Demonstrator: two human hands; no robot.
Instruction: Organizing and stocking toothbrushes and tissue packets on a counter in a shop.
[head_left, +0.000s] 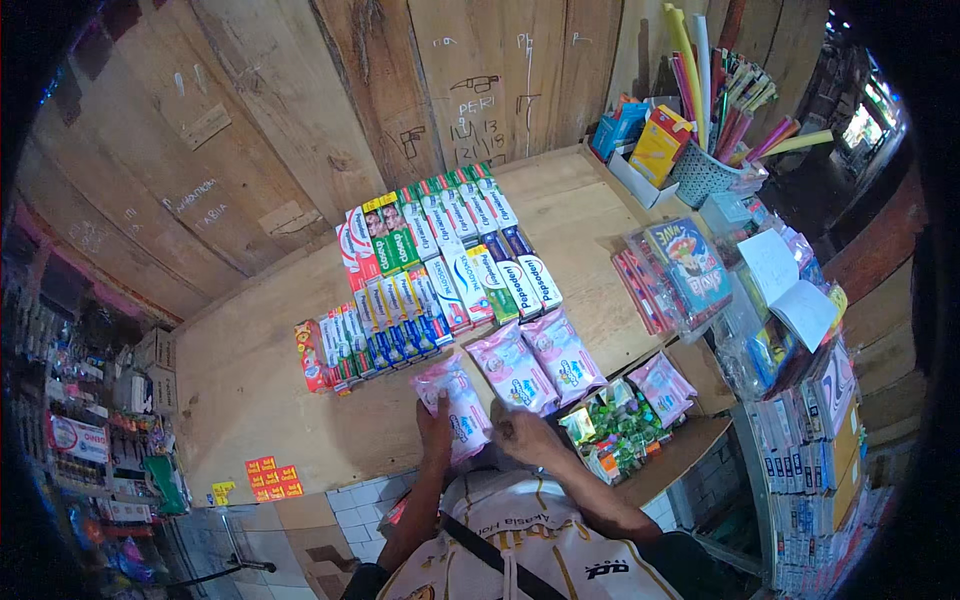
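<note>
My left hand (436, 429) grips a pink plastic pack of baby wipes (466, 405), tilted at the table's front edge. Close by the pack's right side is my right hand (526, 436), its fingers curled; whether it touches the pack cannot be made out. Two similar packs, a left one (517, 367) and a right one (564, 355), lie side by side just beyond. Behind them stand rows of toothpaste boxes (457, 262) of several brands, including Pepsodent, Sensodyne and Closeup. An open cardboard box (694, 442) to the right holds small green packets (622, 416) and another pink pack (664, 388).
The wooden table (247, 322) meets a plank wall (480, 75) bearing handwriting. At the right are stacked books (686, 270), an open notebook (787, 289) and a basket (705, 176) of rolled paper. Stacked boxed goods (806, 465) stand lower right. Shelves of goods (112, 465) line the left.
</note>
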